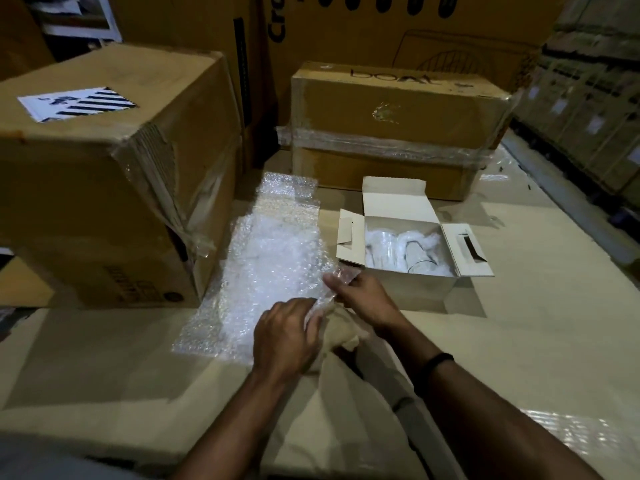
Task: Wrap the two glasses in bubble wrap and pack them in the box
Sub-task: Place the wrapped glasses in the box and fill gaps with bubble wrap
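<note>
Flaps stood open on the small white box (pixel 412 289), which sat on the pale work surface (pixel 519 323) in front of a taped brown carton (pixel 391 109). Inside it two clear glasses lay side by side among white bubble wrap: the left glass (pixel 381 249) against the left wall and the right glass (pixel 420 256) just beside it. Whether each was fully wrapped could not be told. A bubble wrap sheet (pixel 270 258) lay spread to the left of the box, between it and a large cardboard carton (pixel 104 188). The left hand (pixel 284 337) had its fingers curled round the sheet's bunched near corner. The right hand (pixel 363 299), with a dark wristband (pixel 438 362) on its wrist, pinched the sheet's edge close to the box's near left corner.
</note>
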{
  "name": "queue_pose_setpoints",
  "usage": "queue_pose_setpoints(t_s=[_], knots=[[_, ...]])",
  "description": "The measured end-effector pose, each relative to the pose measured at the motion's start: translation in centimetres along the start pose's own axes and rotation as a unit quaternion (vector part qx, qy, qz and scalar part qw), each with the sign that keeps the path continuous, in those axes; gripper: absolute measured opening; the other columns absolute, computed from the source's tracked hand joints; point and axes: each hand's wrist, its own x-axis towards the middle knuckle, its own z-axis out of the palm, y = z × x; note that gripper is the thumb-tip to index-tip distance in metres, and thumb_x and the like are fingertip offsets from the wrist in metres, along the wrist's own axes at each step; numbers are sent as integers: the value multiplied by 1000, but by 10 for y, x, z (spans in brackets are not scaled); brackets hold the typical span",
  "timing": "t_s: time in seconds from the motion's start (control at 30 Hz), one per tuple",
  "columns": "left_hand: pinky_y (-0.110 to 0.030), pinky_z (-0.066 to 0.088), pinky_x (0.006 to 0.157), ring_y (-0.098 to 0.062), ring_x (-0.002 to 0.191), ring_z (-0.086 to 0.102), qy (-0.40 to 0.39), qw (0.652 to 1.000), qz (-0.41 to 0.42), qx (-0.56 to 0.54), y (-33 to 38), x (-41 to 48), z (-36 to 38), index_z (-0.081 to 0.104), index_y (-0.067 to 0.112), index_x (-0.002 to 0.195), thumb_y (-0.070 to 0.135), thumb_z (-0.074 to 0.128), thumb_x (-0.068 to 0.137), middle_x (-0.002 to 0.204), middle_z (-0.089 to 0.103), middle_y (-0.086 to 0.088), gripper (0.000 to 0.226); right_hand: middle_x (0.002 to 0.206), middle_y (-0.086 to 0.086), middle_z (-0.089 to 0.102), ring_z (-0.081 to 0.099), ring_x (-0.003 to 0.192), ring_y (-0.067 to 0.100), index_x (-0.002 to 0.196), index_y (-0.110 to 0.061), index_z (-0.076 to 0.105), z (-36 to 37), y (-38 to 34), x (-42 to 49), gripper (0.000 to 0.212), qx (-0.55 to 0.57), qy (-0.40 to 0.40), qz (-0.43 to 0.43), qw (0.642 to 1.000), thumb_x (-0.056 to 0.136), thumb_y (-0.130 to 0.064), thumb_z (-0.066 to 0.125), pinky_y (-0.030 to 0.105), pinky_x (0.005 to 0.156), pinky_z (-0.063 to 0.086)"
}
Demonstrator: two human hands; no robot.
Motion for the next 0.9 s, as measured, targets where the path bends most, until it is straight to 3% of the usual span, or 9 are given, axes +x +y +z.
queue_pose_setpoints(t_s=[0.1, 0.2, 0.33, 0.4, 0.53, 0.67, 0.73, 0.9], knots=[[-34, 53, 77, -20, 91, 66, -20, 999, 9, -30, 1, -6, -9, 73, 22, 105, 53, 52, 85, 104, 73, 5, 42, 86, 11, 73, 65, 69, 17, 102, -9, 71, 1, -19, 0, 16, 3, 27, 10, 1000, 86, -11, 65, 30, 62, 54], [-35, 49, 84, -19, 98, 64, 7, 997, 11, -78, -7, -7, -18, 73, 23, 105, 54, 51, 88, 107, 72, 6, 42, 79, 7, 72, 65, 65, 18, 95, -10, 72, -14, -37, -14, 25, 67, 35, 18, 997, 87, 6, 54, 31, 61, 56], [-34, 37, 90, -16, 107, 57, 56, 989, 88, -101, 0, -10, -14, 72, 24, 103, 44, 54, 89, 113, 67, 7, 31, 76, 4, 69, 60, 61, 17, 91, -13, 70, -58, -35, -42, 28, 91, 54, 26, 994, 87, 8, 51, 25, 55, 46], [-35, 34, 94, -16, 113, 53, 29, 986, 134, -95, 13, -10, -6, 70, 25, 108, 44, 54, 89, 121, 63, 5, 32, 71, 7, 63, 51, 54, 16, 92, -10, 69, -84, -26, -53, 25, 71, 93, 43, 992, 87, 7, 52, 24, 51, 37], [-44, 27, 107, -24, 137, 37, -124, 972, 198, -3, 43, -15, 24, 56, 30, 132, 56, 47, 89, 148, 45, 0, 51, 67, 8, 59, 46, 49, 15, 100, -8, 66, -130, -4, -69, 22, 24, 140, 112, 984, 90, 6, 52, 22, 46, 35], [-51, 0, 116, -22, 150, 6, -291, 934, 195, 68, 64, -25, 51, 28, 37, 150, 66, 31, 93, 163, 11, 2, 64, 71, 12, 62, 48, 47, 18, 107, 2, 61, -159, 16, -79, 18, -56, 158, 160, 973, 91, 6, 55, 24, 44, 38], [-52, -2, 116, -20, 150, 4, -329, 923, 180, 82, 71, -26, 59, 23, 36, 151, 66, 30, 94, 163, 9, 2, 65, 77, 16, 65, 52, 51, 21, 118, 1, 57, -165, 29, -82, 30, -62, 182, 183, 964, 89, 1, 63, 25, 43, 42], [-52, 2, 117, -21, 150, 5, -328, 929, 149, 85, 84, -27, 69, 23, 36, 151, 65, 32, 93, 163, 11, 1, 65, 94, 17, 63, 54, 59, 21, 139, -9, 43, -171, 52, -102, 73, -69, 222, 252, 940, 77, -16, 82, 26, 46, 43]])
